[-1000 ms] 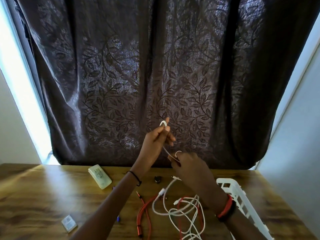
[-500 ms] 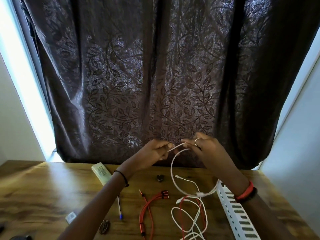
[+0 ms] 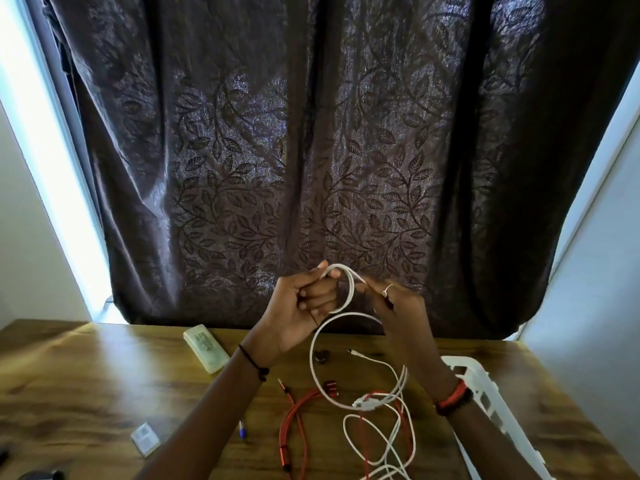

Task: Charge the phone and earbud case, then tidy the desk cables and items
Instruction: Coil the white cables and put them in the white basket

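Both hands are raised above the desk's far edge, holding a white cable (image 3: 313, 355). My left hand (image 3: 298, 306) grips a small folded loop of it at the top, fingers curled round the strands. My right hand (image 3: 398, 306) pinches the same cable just to the right. A larger loop hangs down from my hands to the wooden desk (image 3: 86, 393), where its connector lies among more white cable (image 3: 377, 441) and a red cable (image 3: 294, 431). No phone or earbud case is clearly visible.
A pale green rectangular case (image 3: 206, 348) lies at the back left. A small dark object (image 3: 320, 357), a blue-tipped pen (image 3: 241, 429), a small white square adapter (image 3: 145, 438) and a white slotted rack (image 3: 491, 410) at right share the desk. A dark leaf-patterned curtain (image 3: 311, 150) hangs behind.
My hands came together and rose slightly. The white cable now forms a second small loop in my left hand, with the big loop hanging lower. The camera tilted a little.
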`<state>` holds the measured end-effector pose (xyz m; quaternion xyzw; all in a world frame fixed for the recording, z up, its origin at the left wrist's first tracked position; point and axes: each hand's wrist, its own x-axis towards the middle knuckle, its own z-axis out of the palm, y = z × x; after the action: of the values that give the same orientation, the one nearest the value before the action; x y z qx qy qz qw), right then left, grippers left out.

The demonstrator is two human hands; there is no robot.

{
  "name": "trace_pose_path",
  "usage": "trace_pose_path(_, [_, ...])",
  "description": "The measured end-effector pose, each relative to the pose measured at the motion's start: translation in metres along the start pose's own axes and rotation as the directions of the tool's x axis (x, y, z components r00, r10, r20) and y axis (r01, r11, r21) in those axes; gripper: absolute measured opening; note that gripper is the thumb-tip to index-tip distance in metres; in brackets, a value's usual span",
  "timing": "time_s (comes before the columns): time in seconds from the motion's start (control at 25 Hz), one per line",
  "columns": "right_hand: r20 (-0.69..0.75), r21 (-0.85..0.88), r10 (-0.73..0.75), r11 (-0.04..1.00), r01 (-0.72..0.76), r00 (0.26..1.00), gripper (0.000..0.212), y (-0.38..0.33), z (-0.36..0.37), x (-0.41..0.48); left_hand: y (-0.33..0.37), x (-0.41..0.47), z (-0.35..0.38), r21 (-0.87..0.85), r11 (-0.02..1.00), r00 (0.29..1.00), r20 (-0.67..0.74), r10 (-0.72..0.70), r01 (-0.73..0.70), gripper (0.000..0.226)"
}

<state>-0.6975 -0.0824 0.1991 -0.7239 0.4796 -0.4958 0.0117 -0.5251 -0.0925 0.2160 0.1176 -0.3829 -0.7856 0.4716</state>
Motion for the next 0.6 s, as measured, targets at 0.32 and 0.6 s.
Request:
trace_pose_path(0.32, [0.146, 0.032, 0.173, 0.983, -0.18, 0.974, 0.026, 0.01, 0.013, -0.018, -0.007, 0.011, -0.009, -0.353, 0.921, 0.977, -0.187, 0.104, -0.166, 0.037])
trace_pose_path(0.6, [0.186, -0.162, 0.023, 0.987, 0.008, 0.982, 0.056, 0.018, 0.024, -0.044, -0.011, 0.019, -0.005, -0.108, 0.955, 0.915, -0.332, 0.228, -0.277, 0.036])
